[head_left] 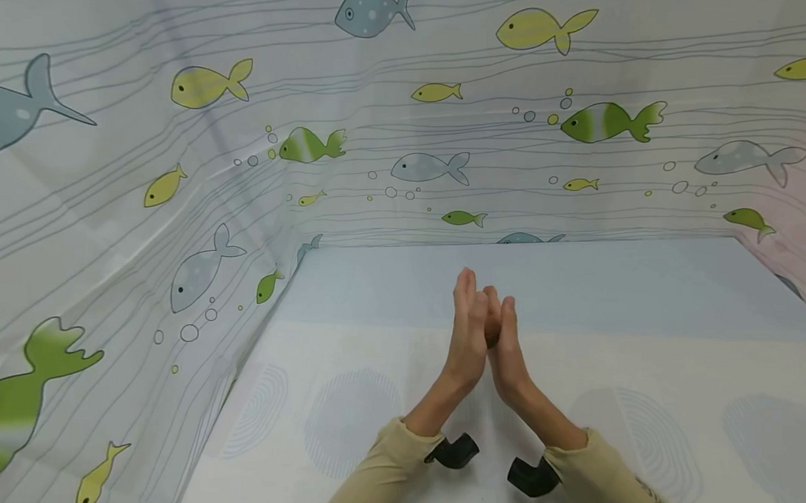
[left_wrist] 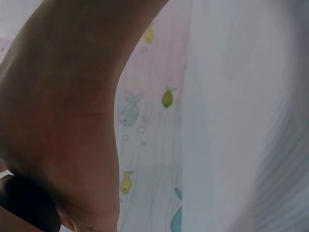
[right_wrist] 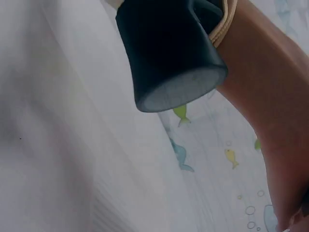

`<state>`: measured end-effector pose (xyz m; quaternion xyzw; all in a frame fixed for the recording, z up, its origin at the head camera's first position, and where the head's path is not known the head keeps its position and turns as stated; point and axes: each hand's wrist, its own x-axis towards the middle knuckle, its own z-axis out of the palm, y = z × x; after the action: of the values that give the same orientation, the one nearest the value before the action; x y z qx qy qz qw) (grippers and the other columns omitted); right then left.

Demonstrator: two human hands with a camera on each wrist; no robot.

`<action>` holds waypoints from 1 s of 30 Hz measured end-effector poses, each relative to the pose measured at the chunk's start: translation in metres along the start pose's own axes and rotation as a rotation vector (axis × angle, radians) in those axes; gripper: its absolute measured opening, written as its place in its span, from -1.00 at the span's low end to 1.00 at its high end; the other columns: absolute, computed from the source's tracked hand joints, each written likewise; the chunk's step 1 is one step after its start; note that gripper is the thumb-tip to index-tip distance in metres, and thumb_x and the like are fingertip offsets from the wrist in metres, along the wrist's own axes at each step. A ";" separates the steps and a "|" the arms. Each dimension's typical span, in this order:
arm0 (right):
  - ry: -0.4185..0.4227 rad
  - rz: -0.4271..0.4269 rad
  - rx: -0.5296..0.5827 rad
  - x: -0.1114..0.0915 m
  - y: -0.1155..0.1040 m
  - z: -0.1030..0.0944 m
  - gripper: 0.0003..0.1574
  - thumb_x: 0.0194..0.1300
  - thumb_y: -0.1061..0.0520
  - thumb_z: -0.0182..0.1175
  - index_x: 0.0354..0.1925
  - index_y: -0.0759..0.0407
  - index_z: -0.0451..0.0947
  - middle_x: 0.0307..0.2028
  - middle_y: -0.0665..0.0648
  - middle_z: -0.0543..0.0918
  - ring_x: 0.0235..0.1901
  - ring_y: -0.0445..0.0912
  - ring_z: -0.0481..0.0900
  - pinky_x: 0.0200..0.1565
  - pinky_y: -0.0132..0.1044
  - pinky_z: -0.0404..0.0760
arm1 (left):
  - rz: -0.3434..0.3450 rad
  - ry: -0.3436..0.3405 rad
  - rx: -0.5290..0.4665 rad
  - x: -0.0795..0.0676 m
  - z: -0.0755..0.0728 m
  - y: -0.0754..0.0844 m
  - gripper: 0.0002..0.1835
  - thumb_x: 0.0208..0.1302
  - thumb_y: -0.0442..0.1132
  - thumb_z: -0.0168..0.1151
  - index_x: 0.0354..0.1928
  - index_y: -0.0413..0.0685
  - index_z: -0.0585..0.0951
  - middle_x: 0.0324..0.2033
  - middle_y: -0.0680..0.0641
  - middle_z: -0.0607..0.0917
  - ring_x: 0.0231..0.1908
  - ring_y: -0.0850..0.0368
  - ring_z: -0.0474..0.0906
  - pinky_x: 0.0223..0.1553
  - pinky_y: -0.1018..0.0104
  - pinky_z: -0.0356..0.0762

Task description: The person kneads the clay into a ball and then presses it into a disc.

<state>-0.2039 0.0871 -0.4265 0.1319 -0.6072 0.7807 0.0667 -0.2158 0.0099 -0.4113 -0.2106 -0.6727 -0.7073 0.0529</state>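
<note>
Palm to palm, my left hand (head_left: 469,330) and right hand (head_left: 509,344) are raised over the table in the head view, fingers straight and pointing away. A small dark brown roundish lump (head_left: 492,333) is pressed between the palms. Only a narrow strip of it shows there. In the left wrist view, the lump (left_wrist: 26,205) appears as a dark rounded shape at the lower left, beside the heel of the left hand (left_wrist: 87,179). The right wrist view shows mostly forearm, with part of the right hand (right_wrist: 289,203) at the lower right edge.
A white table (head_left: 406,347) with pale blue circle patterns and a light blue band at its back lies under the hands. Fish-print curtain (head_left: 372,119) surrounds it at the back and sides. Black wrist-camera housings (head_left: 455,451) stick out from both sleeves.
</note>
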 end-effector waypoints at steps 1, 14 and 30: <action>-0.018 0.011 -0.003 -0.002 0.000 0.000 0.04 0.48 -0.42 -0.65 0.53 0.30 -0.08 0.42 0.20 0.11 0.47 -0.03 -0.13 0.43 0.01 -0.17 | -0.002 0.007 0.001 0.000 0.000 0.000 -0.15 0.43 0.33 -0.33 0.57 0.04 -0.19 0.55 0.02 -0.07 0.52 0.18 -0.09 0.48 0.00 -0.09; -0.144 0.044 -0.009 -0.021 -0.008 0.010 -0.06 0.52 -0.36 -0.70 0.55 0.21 -0.52 0.57 0.16 -0.25 0.55 0.04 -0.34 0.47 0.13 -0.26 | -0.005 0.112 -0.019 0.013 -0.014 0.000 -0.23 0.49 0.21 -0.33 0.57 0.00 -0.15 0.55 -0.01 -0.04 0.51 0.09 -0.05 0.47 -0.02 -0.05; -0.218 -0.021 0.001 -0.037 -0.026 0.025 -0.08 0.54 -0.29 -0.73 0.54 0.31 -0.37 0.49 0.35 -0.10 0.53 0.10 -0.28 0.44 0.25 -0.32 | 0.015 0.204 -0.018 0.025 -0.035 -0.001 -0.24 0.47 0.17 -0.33 0.57 -0.01 -0.13 0.55 -0.02 -0.06 0.52 0.08 -0.09 0.48 -0.05 -0.11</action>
<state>-0.1585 0.0720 -0.4070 0.2226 -0.6089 0.7613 0.0086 -0.2467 -0.0189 -0.4031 -0.1432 -0.6558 -0.7307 0.1245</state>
